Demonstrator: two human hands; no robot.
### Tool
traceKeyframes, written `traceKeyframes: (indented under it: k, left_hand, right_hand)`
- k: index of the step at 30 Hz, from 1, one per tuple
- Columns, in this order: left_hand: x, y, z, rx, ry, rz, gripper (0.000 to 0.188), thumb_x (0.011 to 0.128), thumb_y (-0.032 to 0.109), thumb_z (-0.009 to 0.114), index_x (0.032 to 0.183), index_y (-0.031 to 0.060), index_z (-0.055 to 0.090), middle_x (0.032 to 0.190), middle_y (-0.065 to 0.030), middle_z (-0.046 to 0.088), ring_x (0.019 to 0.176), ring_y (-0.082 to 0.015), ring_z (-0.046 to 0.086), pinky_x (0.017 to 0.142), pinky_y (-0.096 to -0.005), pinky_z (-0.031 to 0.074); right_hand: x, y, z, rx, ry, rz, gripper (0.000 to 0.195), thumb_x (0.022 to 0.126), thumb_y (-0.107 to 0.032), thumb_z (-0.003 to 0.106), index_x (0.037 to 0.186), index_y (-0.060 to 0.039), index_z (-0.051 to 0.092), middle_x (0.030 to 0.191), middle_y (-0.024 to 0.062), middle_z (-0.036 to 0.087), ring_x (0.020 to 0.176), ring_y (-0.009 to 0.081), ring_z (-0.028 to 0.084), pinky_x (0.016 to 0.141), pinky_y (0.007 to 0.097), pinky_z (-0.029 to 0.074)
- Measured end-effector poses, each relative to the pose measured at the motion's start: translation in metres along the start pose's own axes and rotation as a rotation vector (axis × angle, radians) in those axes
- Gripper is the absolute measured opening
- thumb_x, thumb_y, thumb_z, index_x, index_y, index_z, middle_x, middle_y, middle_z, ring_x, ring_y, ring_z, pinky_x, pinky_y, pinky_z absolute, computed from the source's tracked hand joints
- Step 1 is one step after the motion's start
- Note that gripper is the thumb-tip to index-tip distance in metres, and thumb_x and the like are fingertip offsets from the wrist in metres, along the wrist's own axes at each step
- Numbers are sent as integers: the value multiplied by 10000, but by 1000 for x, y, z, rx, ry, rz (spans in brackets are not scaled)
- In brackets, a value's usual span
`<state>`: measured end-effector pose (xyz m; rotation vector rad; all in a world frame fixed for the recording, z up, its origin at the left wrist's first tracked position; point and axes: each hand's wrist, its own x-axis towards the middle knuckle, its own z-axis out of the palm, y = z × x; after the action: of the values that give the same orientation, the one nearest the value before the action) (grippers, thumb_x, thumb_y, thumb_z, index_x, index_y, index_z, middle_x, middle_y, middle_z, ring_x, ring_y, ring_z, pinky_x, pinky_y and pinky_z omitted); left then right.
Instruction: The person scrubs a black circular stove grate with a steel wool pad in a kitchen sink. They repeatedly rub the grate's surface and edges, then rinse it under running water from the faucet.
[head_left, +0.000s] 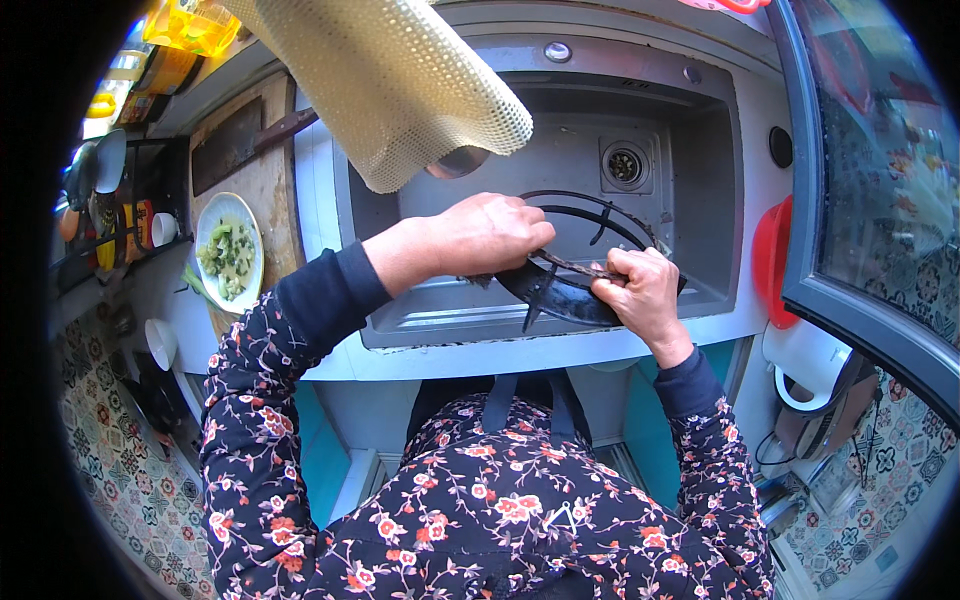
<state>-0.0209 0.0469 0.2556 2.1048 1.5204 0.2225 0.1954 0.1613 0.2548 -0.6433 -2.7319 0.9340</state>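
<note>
Over the near side of the grey sink, both my hands are on a round black metal pan support with short prongs, tilted above the basin. My left hand is closed at its left side, knuckles up, with a bit of dark scrubbing material showing under the wrist. My right hand pinches a brown, crusted strip at the right side of the ring; whether this strip is part of the ring or a separate cloth, I cannot tell. The drain holds small green scraps.
A pale perforated mat hangs over the sink's upper left. Left are a wooden board with a cleaver and a plate of chopped greens. On the right, an open window frame juts in near a red basin and a white kettle.
</note>
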Motion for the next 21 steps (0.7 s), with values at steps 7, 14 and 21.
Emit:
traceKeyframes:
  k: [7, 14, 21]
  left_hand:
    - [2, 3, 3, 136, 102, 164, 89, 822, 95, 631, 848, 47, 561, 748, -91, 576, 751, -240, 614, 613, -328, 535]
    - [-3, -31, 0, 134, 130, 153, 166, 755, 112, 680, 850, 54, 557, 790, -68, 576, 790, -222, 594, 623, -307, 529]
    - [7, 15, 12, 190, 83, 224, 109, 791, 116, 615, 813, 54, 529, 773, -76, 578, 760, -215, 615, 609, -321, 547]
  right_hand:
    - [8, 0, 15, -48, 30, -75, 230, 685, -192, 720, 591, -105, 528, 501, 43, 506, 491, 212, 525, 538, 331, 388]
    - [-13, -7, -12, 4, 16, -57, 175, 649, -138, 704, 589, -89, 547, 503, 44, 475, 488, 215, 490, 536, 327, 377]
    - [-1, 1, 7, -51, 24, -93, 246, 674, -179, 708, 588, -101, 491, 498, 47, 476, 489, 230, 510, 533, 334, 377]
